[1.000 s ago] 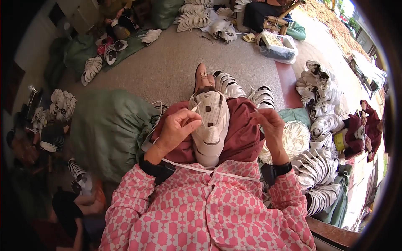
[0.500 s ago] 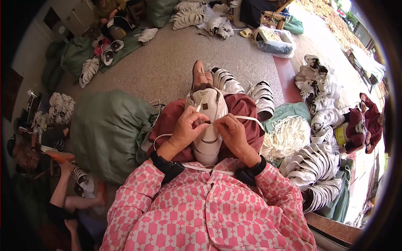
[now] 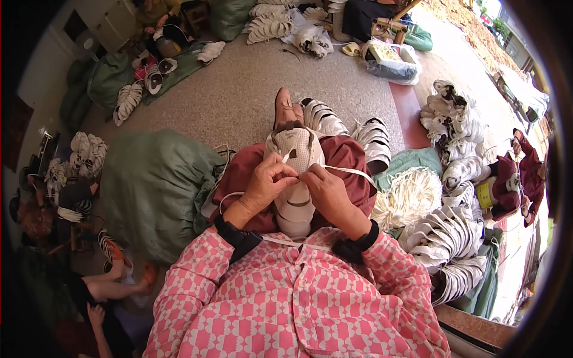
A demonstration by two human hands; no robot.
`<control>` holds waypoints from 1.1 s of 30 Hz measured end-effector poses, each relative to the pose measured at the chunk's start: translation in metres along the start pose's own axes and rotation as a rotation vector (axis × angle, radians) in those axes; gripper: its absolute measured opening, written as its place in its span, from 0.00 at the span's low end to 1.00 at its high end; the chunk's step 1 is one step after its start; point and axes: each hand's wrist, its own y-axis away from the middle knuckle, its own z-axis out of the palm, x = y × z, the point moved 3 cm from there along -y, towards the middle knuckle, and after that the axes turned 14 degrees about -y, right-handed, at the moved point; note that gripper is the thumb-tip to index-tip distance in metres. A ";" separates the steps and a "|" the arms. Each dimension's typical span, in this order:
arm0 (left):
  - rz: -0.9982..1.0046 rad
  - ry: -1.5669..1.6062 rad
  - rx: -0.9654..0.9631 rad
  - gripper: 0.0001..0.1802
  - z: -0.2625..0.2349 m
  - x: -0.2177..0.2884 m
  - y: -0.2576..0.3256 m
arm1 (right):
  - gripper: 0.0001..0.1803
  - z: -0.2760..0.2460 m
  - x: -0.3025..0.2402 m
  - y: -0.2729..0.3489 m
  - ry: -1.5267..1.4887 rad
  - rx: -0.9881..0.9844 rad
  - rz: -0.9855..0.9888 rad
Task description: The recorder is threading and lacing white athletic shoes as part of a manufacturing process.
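A white shoe upper (image 3: 293, 142) with a brown-edged collar rests between my knees, its pale toe part toward my body. Over its middle, my left hand (image 3: 262, 186) is closed in a pinch on a flat white shoelace (image 3: 354, 172), with a short end sticking up past the fingers. Close beside it, my right hand (image 3: 332, 194) pinches the lace too, their fingertips nearly meeting. From the right hand the lace trails off over my right knee; another stretch loops by my left wrist. My fingers hide where the lace meets the upper.
A big green sack (image 3: 156, 191) leans at my left. To my right lie a bundle of white laces (image 3: 409, 194) and stacked white shoe uppers (image 3: 444, 238). More uppers (image 3: 322, 116) stand past my knees. Other people sit at the far left and lower left.
My right hand has turned and moved slightly left, its fingers closer to the left hand's. The left hand has barely shifted. At lower left, another person's legs have moved.
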 end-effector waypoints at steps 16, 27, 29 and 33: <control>0.070 -0.174 0.044 0.15 -0.009 0.001 0.004 | 0.06 0.001 0.000 -0.002 0.008 0.004 0.166; 0.033 -0.120 -0.010 0.13 -0.009 -0.001 0.008 | 0.07 -0.009 0.001 -0.014 -0.074 -0.177 0.171; 0.066 -0.071 0.064 0.11 -0.006 0.000 0.009 | 0.07 -0.010 0.003 -0.015 -0.249 -0.151 0.133; 0.135 -0.093 0.154 0.09 -0.004 0.001 0.011 | 0.06 -0.009 -0.005 -0.012 -0.243 -0.099 0.123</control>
